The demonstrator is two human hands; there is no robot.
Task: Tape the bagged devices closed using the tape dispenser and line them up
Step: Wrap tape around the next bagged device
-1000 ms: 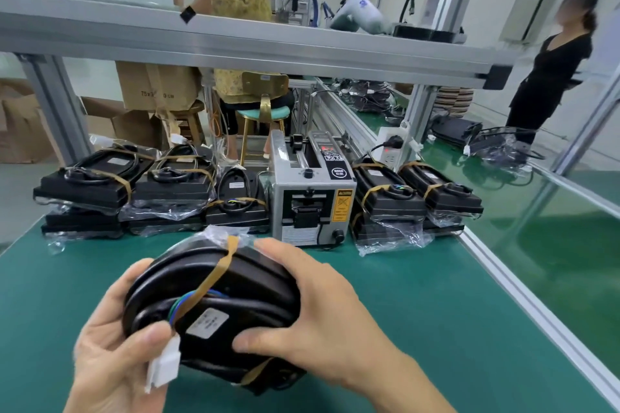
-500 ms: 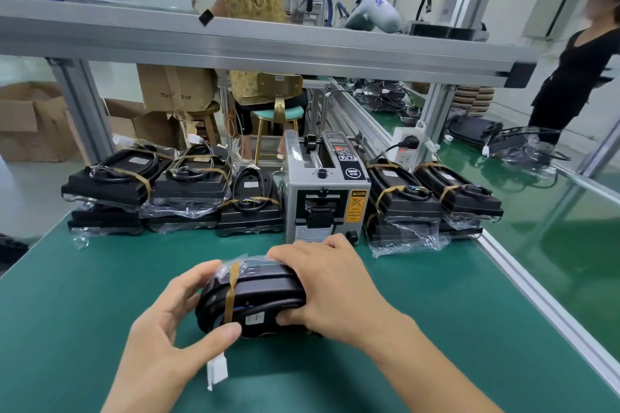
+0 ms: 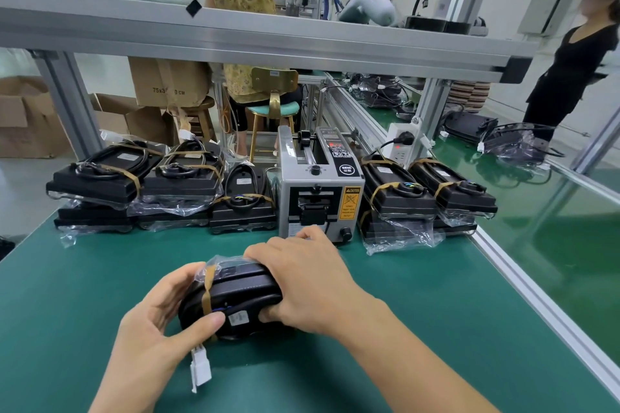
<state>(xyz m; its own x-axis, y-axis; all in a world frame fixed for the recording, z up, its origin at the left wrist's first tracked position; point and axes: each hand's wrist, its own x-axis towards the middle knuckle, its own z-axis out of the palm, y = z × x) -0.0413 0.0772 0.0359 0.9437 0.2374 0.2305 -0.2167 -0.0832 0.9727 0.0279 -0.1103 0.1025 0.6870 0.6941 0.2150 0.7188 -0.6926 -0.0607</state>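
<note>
At six o'clock on the green mat (image 3: 419, 329), my left hand (image 3: 157, 329) and right hand (image 3: 308, 278) grasp one bagged device (image 3: 235, 292); at twelve o'clock stands one tape dispenser (image 3: 318, 184); visible bagged stacks: three at ten (image 3: 174, 178), two at two (image 3: 426, 191).

A black bagged device (image 3: 235, 295), banded with brown tape, stands on edge at lower centre of the frame. Behind it at centre sits the grey tape dispenser (image 3: 318, 184), flanked by taped bagged devices stacked left (image 3: 134, 178) and right (image 3: 426, 191).
</note>
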